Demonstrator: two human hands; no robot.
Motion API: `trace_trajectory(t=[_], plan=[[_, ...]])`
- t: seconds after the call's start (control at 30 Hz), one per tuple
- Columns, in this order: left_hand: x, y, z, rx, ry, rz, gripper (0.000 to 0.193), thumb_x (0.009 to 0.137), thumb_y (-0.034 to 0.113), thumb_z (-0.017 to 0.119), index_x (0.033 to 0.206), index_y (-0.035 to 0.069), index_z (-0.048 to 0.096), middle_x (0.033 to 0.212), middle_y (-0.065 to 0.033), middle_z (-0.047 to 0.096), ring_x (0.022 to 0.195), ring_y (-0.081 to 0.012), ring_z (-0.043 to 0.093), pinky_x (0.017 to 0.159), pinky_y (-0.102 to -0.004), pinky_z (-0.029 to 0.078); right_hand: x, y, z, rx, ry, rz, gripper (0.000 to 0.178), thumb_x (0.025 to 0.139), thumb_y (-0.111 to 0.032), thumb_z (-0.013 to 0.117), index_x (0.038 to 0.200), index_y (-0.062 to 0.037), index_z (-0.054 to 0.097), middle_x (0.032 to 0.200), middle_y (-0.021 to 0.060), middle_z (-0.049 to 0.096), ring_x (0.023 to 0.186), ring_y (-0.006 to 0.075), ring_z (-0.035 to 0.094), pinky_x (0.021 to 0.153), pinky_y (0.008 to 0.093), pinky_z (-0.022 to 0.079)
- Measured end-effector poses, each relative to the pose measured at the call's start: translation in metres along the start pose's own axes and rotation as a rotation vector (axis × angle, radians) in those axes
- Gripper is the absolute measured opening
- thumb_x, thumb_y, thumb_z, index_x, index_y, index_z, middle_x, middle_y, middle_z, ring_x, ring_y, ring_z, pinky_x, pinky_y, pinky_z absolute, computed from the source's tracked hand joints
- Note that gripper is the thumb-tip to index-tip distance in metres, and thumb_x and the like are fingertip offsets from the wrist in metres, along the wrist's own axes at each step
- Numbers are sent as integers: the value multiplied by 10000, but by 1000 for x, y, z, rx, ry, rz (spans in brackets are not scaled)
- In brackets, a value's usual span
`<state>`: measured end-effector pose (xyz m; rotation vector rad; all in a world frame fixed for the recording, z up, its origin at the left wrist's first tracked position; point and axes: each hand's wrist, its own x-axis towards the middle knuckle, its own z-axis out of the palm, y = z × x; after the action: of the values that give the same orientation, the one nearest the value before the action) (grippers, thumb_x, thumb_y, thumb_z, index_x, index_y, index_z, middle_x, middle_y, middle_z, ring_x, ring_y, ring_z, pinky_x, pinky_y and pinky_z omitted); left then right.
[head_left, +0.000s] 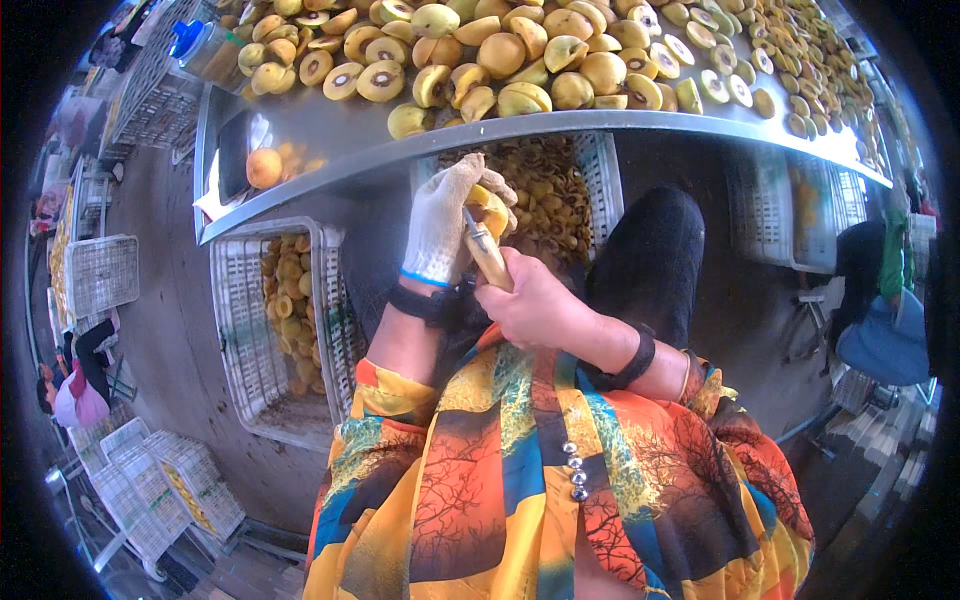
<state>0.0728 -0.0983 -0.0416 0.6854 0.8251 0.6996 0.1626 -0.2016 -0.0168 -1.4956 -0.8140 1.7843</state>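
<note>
My left hand (440,218), in a white knit glove with a blue cuff edge, is closed around a yellow peach (488,211). Gripped in my bare right hand (545,303) is a wooden-handled pitting knife (489,258). Its short metal end meets the peach, and the exact shape of the tip is hidden. Both hands are above my lap, just short of the metal table edge. Below and beyond them, a white crate (604,172) holds many brownish-yellow fruit pieces. Cut peach halves (381,81), several with dark red centres, are heaped on the table ahead.
The metal table (375,140) has a raised rim running across in front of me. One orange fruit (264,168) sits at its left corner. A white crate (325,290) of peach halves stands on the floor to my left. Other people and stacked crates (165,485) are farther out.
</note>
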Motion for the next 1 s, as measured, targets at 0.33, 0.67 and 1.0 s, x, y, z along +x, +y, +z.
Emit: trace_trajectory(t=[0.33,0.67,1.0], plan=[[-2,4,-8,-62,146,50,395,890,427,488,827,42,547,756,-141,618,546,-227,609,422,-300,487,22,15,-22,513,-542,140,131,818,-95,567,920,-71,488,582,-33,438,408,51,395,336,203,305],[-42,82,-183,1805,1082,714,389,749,343,693,977,33,634,1004,-139,613,829,-286,612,741,-367,488,63,68,-66,-1031,313,-404,222,790,-190,604,853,8,524,601,153,554,487,232,561,473,339,455],[100,71,-44,1828,330,235,500,709,468,615,964,38,603,971,-226,611,933,-355,585,809,-415,463,40,33,-75,-453,528,-202,327,763,-246,620,910,33,530,796,253,599,777,414,591,682,418,464]])
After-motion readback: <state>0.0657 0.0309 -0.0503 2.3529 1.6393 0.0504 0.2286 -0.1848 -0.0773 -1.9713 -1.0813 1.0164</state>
